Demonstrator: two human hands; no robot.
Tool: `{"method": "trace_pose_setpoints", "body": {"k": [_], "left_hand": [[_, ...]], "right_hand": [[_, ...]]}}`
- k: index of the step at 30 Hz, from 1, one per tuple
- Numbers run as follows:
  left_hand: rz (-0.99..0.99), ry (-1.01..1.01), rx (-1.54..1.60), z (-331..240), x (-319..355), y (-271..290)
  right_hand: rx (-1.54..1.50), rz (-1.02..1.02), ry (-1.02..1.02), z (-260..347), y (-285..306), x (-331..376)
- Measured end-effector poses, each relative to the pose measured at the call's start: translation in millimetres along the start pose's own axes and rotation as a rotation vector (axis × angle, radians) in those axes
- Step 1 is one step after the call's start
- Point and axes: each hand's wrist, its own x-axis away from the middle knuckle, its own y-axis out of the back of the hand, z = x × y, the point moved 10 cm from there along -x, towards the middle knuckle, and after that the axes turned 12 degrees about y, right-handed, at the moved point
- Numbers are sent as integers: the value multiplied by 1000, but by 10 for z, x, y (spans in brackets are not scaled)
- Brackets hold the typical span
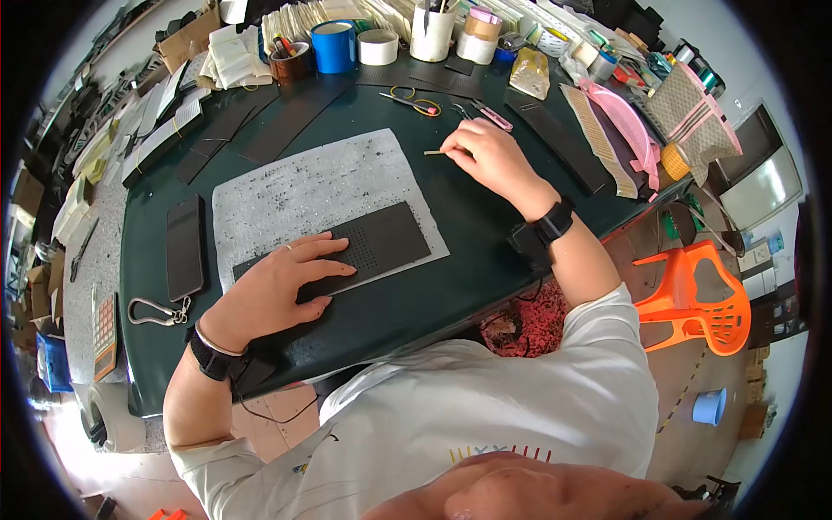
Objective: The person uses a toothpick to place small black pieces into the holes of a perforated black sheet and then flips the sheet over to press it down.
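Observation:
My left hand [290, 282] lies palm down with its fingers spread, resting on a black rectangular strip [390, 238] with rows of small holes. Under that strip is a white sheet [303, 178] sprinkled with small black specks. Off to the right of the sheet, my right hand [490, 156] is closed in a pinch above the dark green table. A short, thin, pale yellow stick [432, 152] pokes out to the left from its fingertips; its other end is hidden by the fingers. Both wrists carry black bands.
A black phone [185, 247] and a metal carabiner [158, 311] lie left of the sheet. Beyond my right hand are scissors or a small cutter [491, 115] and a yellow-handled tool [414, 103]. Tape rolls [334, 46] stand along the back. A long black strip [555, 139] lies at right.

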Motion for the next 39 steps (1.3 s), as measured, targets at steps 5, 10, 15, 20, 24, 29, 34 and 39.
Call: {"method": "trace_pose_setpoints", "body": {"k": [5,10,15,20,24,29,34,39], "left_hand": [[1,23,-22,-19,-18,-2],[-15,9,-73,-87,-21,-8],[-15,17,-168,-113,-24,-16],[15,37,-173,-105,-27,-26],[31,20,-194,-153,-15,-31],[52,-38,-237,-244,-29,-61],[33,-74,-367,-282,26,-161],[57,13,-433,-358,22,-155]], "right_hand": [[-95,-140,67,161,-57,-97],[-63,-49,192,287,-162,-79],[-34,-15,203,280,-129,-52],[-55,-13,149,166,-79,21],[-135,-83,61,115,-65,-27],[-123,-55,143,230,-179,-37],[-42,-5,118,-29,-138,106],[-197,8,-13,-197,-201,122]]}}
